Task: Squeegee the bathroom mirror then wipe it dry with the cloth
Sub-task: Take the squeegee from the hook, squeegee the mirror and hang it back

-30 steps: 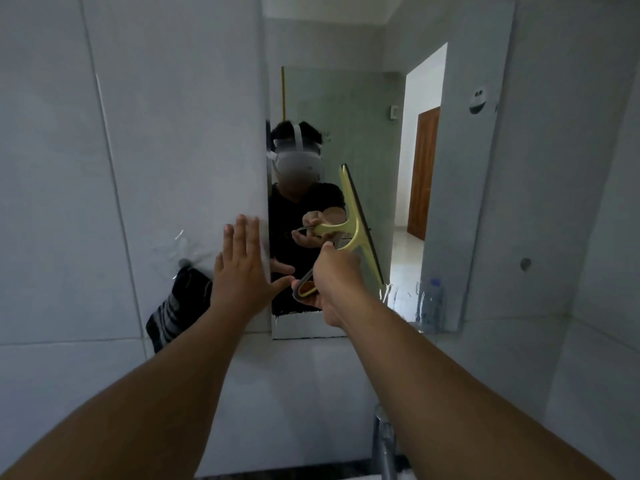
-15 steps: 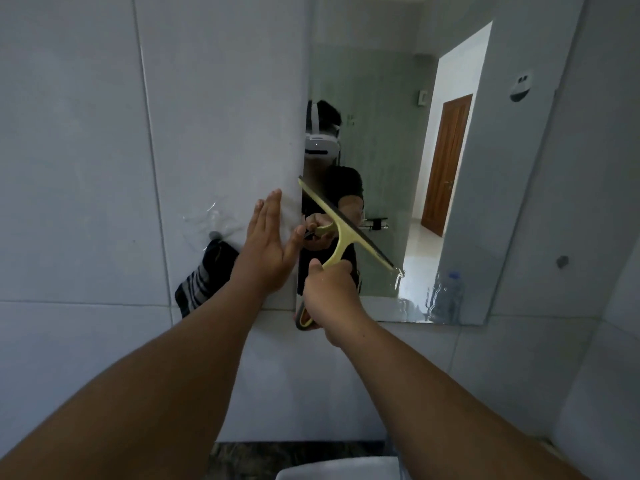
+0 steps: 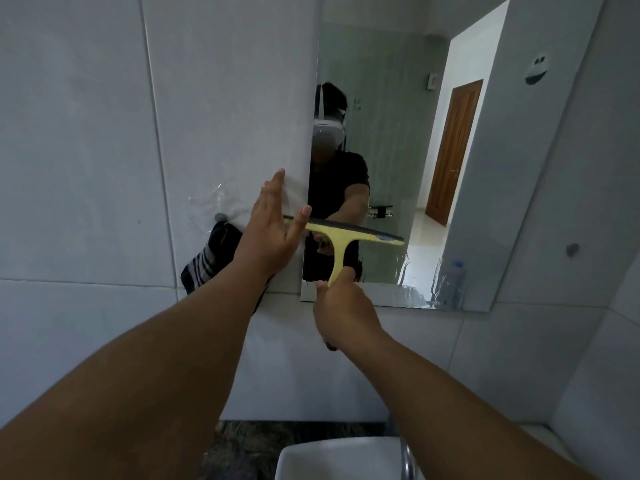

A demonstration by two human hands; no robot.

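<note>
Squeegee (image 3: 341,237): pale yellow handle and head, w/ a dark grey-black blade strip along its top edge. Cloth (image 3: 204,263) hanging on the wall: black or very dark navy (dim light, hard to say), w/ thin white stripes near the lower end. Wall tiles (image 3: 79,140): pale grey-white, glossy. Door (image 3: 453,150) seen in the mirror (image 3: 485,216): mid-brown wood. Shirt (image 3: 337,178) in the reflection: black; headset (image 3: 327,131) white. Basin (image 3: 332,459): white.

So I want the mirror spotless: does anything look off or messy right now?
Yes. Water streaks and droplets cover the mirror's lower right corner, below the squeegee in the right hand. The striped cloth hangs bunched on the wall, unused, behind the left hand.
</note>
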